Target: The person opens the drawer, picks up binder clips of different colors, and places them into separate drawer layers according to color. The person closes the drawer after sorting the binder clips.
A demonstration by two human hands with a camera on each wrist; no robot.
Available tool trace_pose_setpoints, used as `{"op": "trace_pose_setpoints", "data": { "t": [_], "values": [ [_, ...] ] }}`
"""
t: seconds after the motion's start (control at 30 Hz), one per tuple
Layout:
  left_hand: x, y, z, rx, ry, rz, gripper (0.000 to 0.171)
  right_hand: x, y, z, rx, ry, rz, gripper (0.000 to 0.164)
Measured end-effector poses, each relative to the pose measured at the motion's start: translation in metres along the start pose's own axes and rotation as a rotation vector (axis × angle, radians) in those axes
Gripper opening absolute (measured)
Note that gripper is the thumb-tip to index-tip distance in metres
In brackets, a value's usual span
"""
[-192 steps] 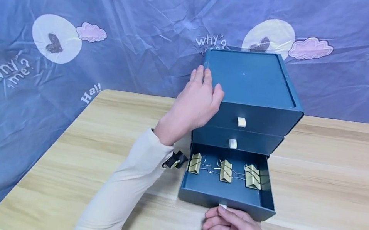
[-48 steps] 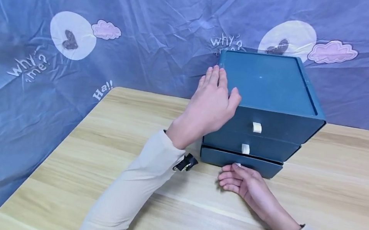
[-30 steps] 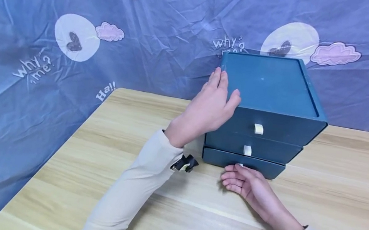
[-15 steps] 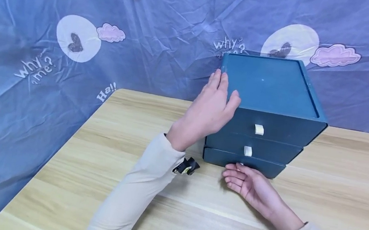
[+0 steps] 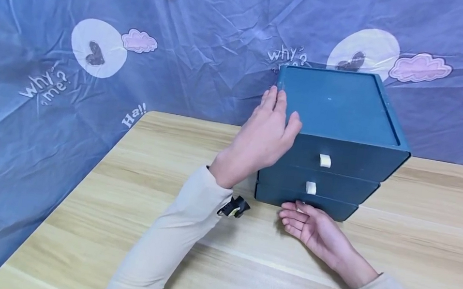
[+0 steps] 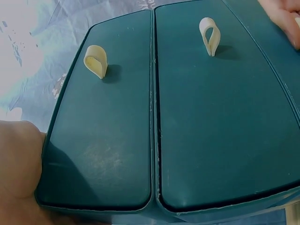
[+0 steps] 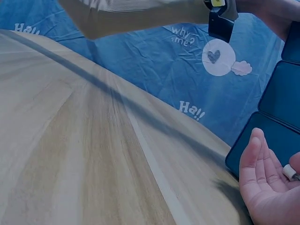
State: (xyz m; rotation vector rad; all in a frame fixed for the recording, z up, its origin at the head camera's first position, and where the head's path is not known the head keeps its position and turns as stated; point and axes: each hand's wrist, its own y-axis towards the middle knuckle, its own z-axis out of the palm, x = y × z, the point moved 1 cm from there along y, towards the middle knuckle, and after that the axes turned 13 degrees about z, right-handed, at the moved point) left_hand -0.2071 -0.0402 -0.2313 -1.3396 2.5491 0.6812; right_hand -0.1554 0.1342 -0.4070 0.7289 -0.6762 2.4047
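Observation:
A dark teal three-drawer desk organizer [image 5: 342, 105] stands on the wooden table, each drawer front with a white loop pull. My left hand [image 5: 258, 138] rests on its left upper edge, fingers along the side and thumb on the top. In the left wrist view the top pull tab [image 6: 96, 61] and middle pull tab [image 6: 210, 36] stick out. My right hand [image 5: 316, 231] is at the bottom drawer [image 5: 270, 194], pinching its pull tab [image 7: 289, 172] between thumb and fingers. All the drawer fronts sit about flush, their insides hidden.
A wood-grain table [image 5: 147, 153] spreads in front and to the left. Behind it hangs a blue printed cloth [image 5: 208, 53], close to the organizer's back. Black wrist cameras [image 5: 234, 207] are strapped over both pale sleeves.
The bottom drawer, pulled out earlier with gold binder clips inside, has slid back in with my right hand at its tab. The last thin gap has closed. My left hand stayed on the organizer.

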Motion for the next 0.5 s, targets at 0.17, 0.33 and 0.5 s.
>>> {"op": "trace_pose_setpoints", "data": {
  "t": [0.17,0.33,0.5],
  "values": [
    [0.0015,-0.0007,-0.0004,0.007,0.000,-0.010,0.061,-0.0017,0.0052,0.0031,-0.035,-0.024,-0.004,0.039],
    [0.0020,0.0002,0.0018,0.009,-0.010,-0.012,0.061,-0.0028,0.0047,0.0015,-0.049,-0.068,-0.009,0.038],
    [0.0069,-0.0005,0.0038,0.010,-0.111,-0.005,0.064,-0.0037,-0.0031,-0.0041,-0.031,-0.065,0.014,0.036]
  ]
}}
